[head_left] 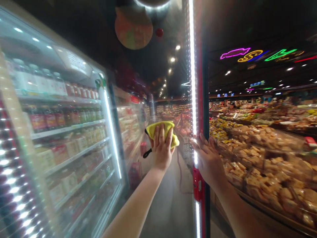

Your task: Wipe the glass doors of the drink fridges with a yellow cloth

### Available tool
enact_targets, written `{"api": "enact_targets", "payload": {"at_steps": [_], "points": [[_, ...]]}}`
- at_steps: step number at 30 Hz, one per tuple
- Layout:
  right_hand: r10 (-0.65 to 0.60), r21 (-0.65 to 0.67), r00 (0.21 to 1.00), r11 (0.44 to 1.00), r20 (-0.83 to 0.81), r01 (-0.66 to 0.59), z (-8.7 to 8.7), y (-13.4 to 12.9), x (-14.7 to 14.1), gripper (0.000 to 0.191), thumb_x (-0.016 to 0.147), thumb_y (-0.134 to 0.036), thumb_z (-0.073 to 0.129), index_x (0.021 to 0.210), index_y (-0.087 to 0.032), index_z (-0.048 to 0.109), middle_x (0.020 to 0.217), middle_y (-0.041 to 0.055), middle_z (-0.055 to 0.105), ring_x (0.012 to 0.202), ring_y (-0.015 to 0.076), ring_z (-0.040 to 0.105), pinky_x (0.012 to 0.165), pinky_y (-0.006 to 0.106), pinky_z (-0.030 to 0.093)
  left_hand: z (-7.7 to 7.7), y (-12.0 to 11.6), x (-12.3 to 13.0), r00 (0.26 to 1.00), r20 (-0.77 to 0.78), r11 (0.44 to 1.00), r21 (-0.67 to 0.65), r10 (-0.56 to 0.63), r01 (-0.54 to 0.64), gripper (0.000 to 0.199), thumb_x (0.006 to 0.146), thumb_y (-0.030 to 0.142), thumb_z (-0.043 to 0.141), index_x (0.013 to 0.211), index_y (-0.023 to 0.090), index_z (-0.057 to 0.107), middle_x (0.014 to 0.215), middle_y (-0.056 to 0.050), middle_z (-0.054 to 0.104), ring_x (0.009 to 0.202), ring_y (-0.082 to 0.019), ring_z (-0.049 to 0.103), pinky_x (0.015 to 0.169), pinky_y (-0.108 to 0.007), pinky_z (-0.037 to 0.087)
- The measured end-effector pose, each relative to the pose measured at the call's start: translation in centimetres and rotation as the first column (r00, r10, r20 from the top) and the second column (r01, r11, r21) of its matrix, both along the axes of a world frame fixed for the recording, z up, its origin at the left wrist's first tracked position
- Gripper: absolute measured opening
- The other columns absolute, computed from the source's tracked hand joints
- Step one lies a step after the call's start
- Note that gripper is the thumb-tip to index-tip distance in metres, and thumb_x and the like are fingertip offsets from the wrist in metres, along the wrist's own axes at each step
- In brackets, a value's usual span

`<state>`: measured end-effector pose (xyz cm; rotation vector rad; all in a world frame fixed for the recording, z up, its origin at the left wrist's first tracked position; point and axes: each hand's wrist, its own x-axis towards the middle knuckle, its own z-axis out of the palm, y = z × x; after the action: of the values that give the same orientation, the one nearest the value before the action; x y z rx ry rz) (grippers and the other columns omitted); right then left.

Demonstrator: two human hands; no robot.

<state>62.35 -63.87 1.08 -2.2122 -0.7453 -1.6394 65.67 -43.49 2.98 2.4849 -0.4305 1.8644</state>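
My left hand [162, 145] presses a folded yellow cloth [158, 127] flat against a glass door pane [170, 201], its fingers lying over the cloth. A dark loop hangs at the cloth's lower left. To the right, my right hand [210, 162] rests at the door's edge, fingers spread over the lit strip [192, 79] and the red frame. It holds nothing. Below its fingers a red part [197, 185] sits on the door edge.
An open-looking lit fridge with bottles and cartons on shelves [71, 127] stands at the left. At the right is a long display of packaged food [277, 175]. Neon signs [250, 55] hang above it. A round sticker [133, 28] is high on the glass.
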Motion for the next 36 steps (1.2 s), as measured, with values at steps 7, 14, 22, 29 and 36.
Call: {"api": "enact_targets", "payload": {"at_steps": [7,14,22,29,36], "points": [[0.129,-0.001,0.992,0.992,-0.001,-0.129,2.0,2.4,0.5,0.067,0.093,0.000,0.042,0.154,-0.026,0.051,0.150,0.0079,0.061,0.151,0.0268,0.043,0.120,0.053,0.045,-2.5,1.0,0.1,0.987,0.035,0.909,0.397,-0.154,0.128,0.048,0.097,0.034,0.065,0.144,0.030,0.057,0.164,-0.005,0.047,0.159,-0.024,0.028,0.133,-0.055,0.007],[0.184,0.028,0.983,0.983,-0.018,-0.183,1.1,3.7,0.7,0.065,0.095,-0.002,0.041,0.154,-0.026,0.051,0.156,0.0063,0.055,0.153,0.0242,0.038,0.118,0.047,0.049,0.5,5.8,-0.6,0.994,0.003,0.993,-0.043,0.110,-0.110,0.088,0.085,0.027,0.078,0.162,0.030,0.034,0.168,-0.014,0.038,0.160,-0.035,0.023,0.129,-0.064,0.020],[0.304,-0.002,0.952,0.953,0.041,-0.304,3.1,7.0,2.0,0.069,0.096,-0.003,0.041,0.159,-0.031,0.042,0.158,0.0072,0.052,0.154,0.0293,0.035,0.124,0.063,0.035,-1.6,8.7,-1.1,0.998,-0.005,0.876,0.478,-0.069,0.063,0.059,0.095,0.048,0.065,0.150,0.031,0.052,0.166,-0.008,0.043,0.157,-0.027,0.032,0.132,-0.058,0.005],[0.303,0.014,0.949,0.952,0.081,-0.305,1.6,7.6,1.4,0.073,0.098,-0.003,0.042,0.163,-0.034,0.032,0.158,0.0066,0.052,0.155,0.0292,0.033,0.123,0.064,0.036,-2.9,12.2,-2.6,0.991,0.028,0.991,0.017,0.134,-0.135,0.073,0.091,0.039,0.070,0.157,0.023,0.044,0.170,-0.018,0.031,0.160,-0.038,0.022,0.129,-0.064,0.014],[0.320,-0.029,0.945,0.947,0.067,-0.319,2.7,10.7,1.4,0.075,0.096,-0.001,0.041,0.164,-0.033,0.032,0.159,0.0076,0.051,0.154,0.0298,0.034,0.122,0.064,0.037,1.2,12.5,-1.5,0.998,0.057,0.969,0.245,0.013,-0.026,0.069,0.095,0.048,0.064,0.158,0.028,0.043,0.168,-0.013,0.038,0.158,-0.032,0.030,0.131,-0.059,0.006]]}}
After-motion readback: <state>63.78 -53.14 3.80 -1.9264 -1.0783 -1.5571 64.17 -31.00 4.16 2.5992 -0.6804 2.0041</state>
